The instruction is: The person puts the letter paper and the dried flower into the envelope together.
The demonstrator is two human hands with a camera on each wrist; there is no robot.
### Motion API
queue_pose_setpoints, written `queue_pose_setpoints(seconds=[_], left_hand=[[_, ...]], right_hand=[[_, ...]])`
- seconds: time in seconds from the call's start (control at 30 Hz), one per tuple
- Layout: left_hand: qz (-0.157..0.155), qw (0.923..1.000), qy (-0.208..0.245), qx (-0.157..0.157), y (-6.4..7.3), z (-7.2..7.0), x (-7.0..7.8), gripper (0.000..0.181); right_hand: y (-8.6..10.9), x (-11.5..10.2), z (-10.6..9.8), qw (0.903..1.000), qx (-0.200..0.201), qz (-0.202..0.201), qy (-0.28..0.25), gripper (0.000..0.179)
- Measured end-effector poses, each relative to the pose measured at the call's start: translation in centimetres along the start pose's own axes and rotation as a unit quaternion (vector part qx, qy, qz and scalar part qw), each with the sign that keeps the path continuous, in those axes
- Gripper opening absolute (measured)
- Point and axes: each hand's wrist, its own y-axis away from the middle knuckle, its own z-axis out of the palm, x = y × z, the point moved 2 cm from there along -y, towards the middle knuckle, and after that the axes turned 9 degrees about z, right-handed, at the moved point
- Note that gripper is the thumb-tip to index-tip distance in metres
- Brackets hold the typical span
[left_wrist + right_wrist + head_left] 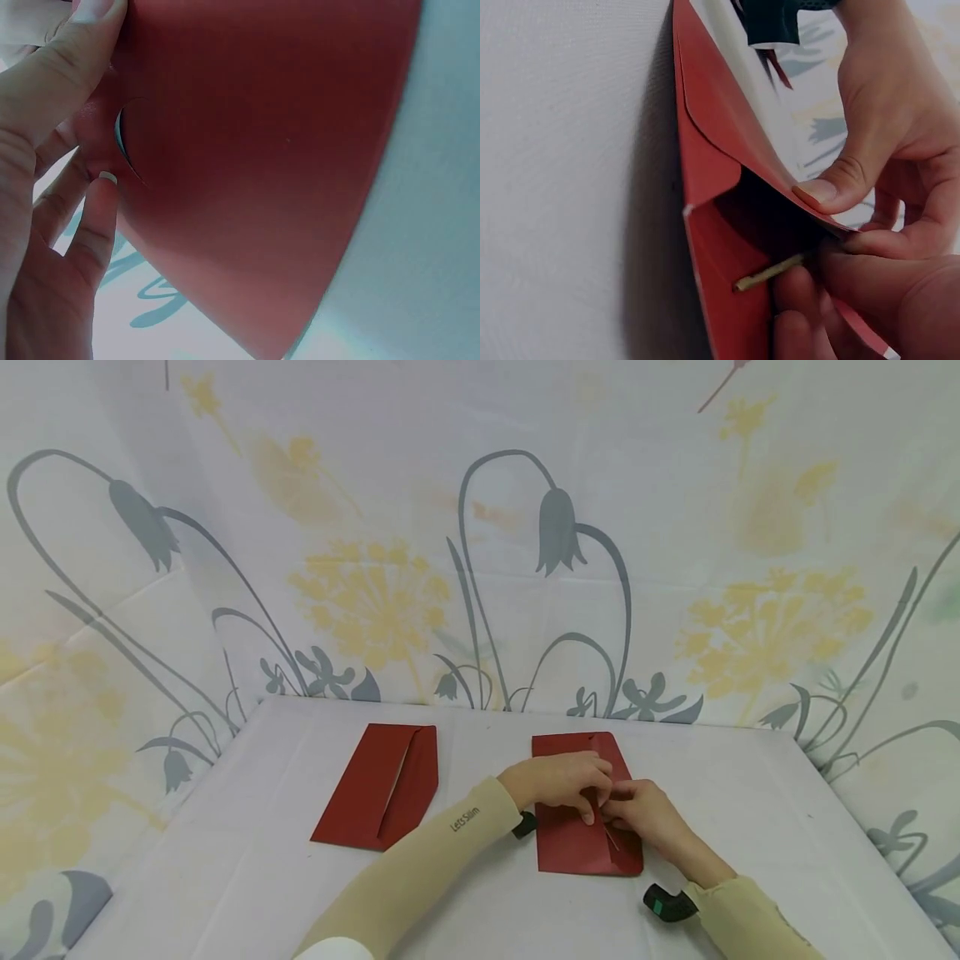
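Note:
A red paper envelope [573, 847] lies on the white table, its pocket edge raised by my left hand [562, 779]. In the right wrist view my left thumb presses on the front panel near its edge, fingers behind. A small curved slit [122, 139] shows in that panel in the left wrist view. My right hand [648, 814] reaches in from the right at the envelope's opening. Its fingertips pinch a thin tan cord [769, 274], whose end stands against the inside of the red flap [712, 255]. Part of the cord is hidden between the fingers.
A second red envelope [367, 785] lies to the left with its flap unfolded, near my left forearm. Black wrist devices [667, 903] sit by both sleeves. A flower-printed cloth [375, 602] hangs behind the table.

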Motion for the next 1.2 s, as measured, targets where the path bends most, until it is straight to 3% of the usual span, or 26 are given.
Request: queue_pose_setpoints(seconds=[0.13, 0.27, 0.43, 0.57, 1.2], left_hand=[[-0.007, 0.9999, 0.007, -0.002, 0.1, 0.0, 0.1, 0.019], [-0.001, 1.0, 0.008, -0.003, 0.2, 0.0, 0.1, 0.02], [0.003, 1.0, 0.001, 0.001, 0.3, 0.0, 0.0, 0.02], [-0.002, 1.0, 0.002, 0.004, 0.3, -0.2, -0.2, 0.02], [-0.038, 0.9989, -0.002, -0.026, 0.3, 1.0, -0.5, 0.019]], right_hand=[[0.1, 0.2, -0.3, 0.9998, -0.02, -0.003, 0.0, 0.026], [0.6, 0.8, -0.4, 0.9986, -0.038, 0.011, -0.035, 0.033], [1.0, 1.3, -0.3, 0.9912, -0.093, 0.011, -0.093, 0.041], [1.1, 1.1, -0.4, 0.986, -0.128, -0.003, -0.106, 0.044], [2.9, 1.4, -2.1, 0.9933, -0.062, -0.036, -0.091, 0.042]])
